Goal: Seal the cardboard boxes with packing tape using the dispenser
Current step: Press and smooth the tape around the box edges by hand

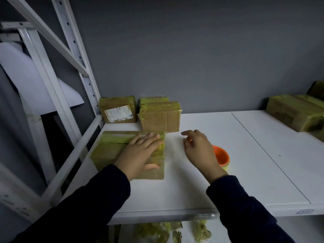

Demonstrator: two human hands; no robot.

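A flat cardboard box (108, 151) wrapped in yellowish tape lies on the white shelf (192, 181) at the front left. My left hand (140, 153) presses flat on its top, fingers straight. My right hand (198, 148) hovers just right of the box with fingers loosely curled and nothing in it. Behind that hand sits the orange tape dispenser (221, 157) on the shelf, partly hidden by my wrist.
Two taped boxes stand against the grey back wall: one with a label (117, 112), one plain (160, 116). More taped boxes (296, 112) sit at the far right. A white rack upright (82, 67) rises on the left. Tape scraps (157, 233) lie on the shelf below.
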